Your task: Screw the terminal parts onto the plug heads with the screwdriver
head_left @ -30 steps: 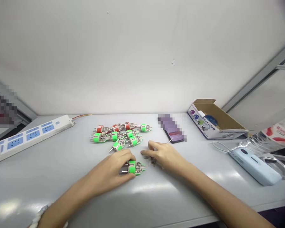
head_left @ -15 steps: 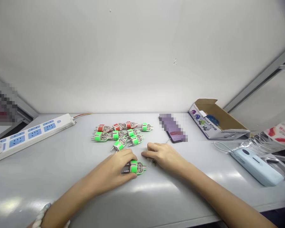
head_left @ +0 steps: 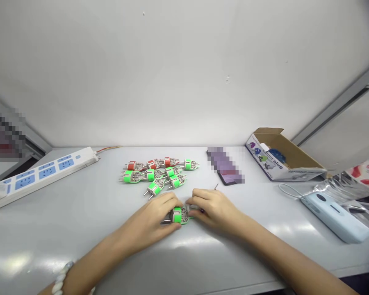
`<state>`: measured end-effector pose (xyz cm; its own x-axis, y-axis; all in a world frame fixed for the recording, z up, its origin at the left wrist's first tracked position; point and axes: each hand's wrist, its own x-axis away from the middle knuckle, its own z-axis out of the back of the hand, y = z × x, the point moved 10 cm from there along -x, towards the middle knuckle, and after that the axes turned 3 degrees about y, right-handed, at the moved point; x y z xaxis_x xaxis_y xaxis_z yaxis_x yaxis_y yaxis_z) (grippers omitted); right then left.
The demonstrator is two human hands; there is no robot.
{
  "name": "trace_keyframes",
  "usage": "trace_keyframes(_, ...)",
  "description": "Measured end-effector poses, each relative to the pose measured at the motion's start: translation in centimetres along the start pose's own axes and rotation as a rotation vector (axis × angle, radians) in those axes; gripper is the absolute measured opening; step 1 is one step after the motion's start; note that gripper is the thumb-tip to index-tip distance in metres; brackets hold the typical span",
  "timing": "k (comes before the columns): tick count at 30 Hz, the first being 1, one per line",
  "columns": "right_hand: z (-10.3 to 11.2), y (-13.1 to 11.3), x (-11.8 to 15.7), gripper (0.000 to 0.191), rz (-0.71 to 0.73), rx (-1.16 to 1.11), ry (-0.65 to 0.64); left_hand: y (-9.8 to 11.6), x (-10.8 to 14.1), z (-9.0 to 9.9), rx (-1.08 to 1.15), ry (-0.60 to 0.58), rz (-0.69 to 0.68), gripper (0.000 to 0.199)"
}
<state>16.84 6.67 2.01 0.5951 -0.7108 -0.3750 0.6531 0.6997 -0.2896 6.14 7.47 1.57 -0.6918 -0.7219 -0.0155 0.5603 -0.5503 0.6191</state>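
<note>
My left hand (head_left: 156, 214) grips an opened green electrical plug (head_left: 177, 215) on the table, thumb in front and fingers behind. Its pins point left and its inner side faces up. At the plug's right end is my right hand (head_left: 214, 208), its thumb and fingers pinched together over the narrow tail; what they hold is too small and covered to name. Farther back lies a group of similar opened plugs, among them a green plug (head_left: 156, 187) and a red plug (head_left: 134, 165).
A power strip (head_left: 46, 174) runs along the left side. Behind my right hand lies a phone (head_left: 226, 166), with a thin metal rod (head_left: 216, 186) nearer. To the right are an open cardboard box (head_left: 269, 166), a light-blue handheld device (head_left: 335, 217) and a plastic-wrapped package (head_left: 367, 174).
My right hand has moved from the small loose parts on the table onto the right end of the green plug. The left hand keeps its grip, shifted slightly right.
</note>
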Motion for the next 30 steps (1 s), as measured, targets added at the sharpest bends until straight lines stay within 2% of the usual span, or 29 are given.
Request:
trace_keyframes(4,-0.1,-0.6,0.3,0.014,-0.013,-0.087,0.005,0.0,0.1,0.0,-0.007,0.0,-0.003,0.007)
trace_keyframes(8,0.1,-1.0,0.4,0.016,-0.031,-0.142,0.043,-0.1,0.1,-0.1,-0.031,-0.016,0.009,0.014)
trace_keyframes(15,0.1,-1.6,0.4,0.017,-0.002,-0.105,0.041,-0.4,0.1,-0.2,-0.039,-0.018,0.009,0.019)
trace_keyframes(20,0.1,-2.1,0.4,0.014,0.028,0.007,0.045,-0.3,0.0,-0.2,-0.038,-0.044,0.004,0.008)
trace_keyframes(24,0.0,-2.1,0.5,0.014,0.017,0.022,0.051,-0.2,0.1,-0.2,-0.036,-0.07,-0.001,0.008)
trace_keyframes(30,-0.2,-1.8,0.6,0.008,-0.018,-0.034,0.039,0.5,0.2,-0.3,-0.092,-0.074,-0.1,0.016)
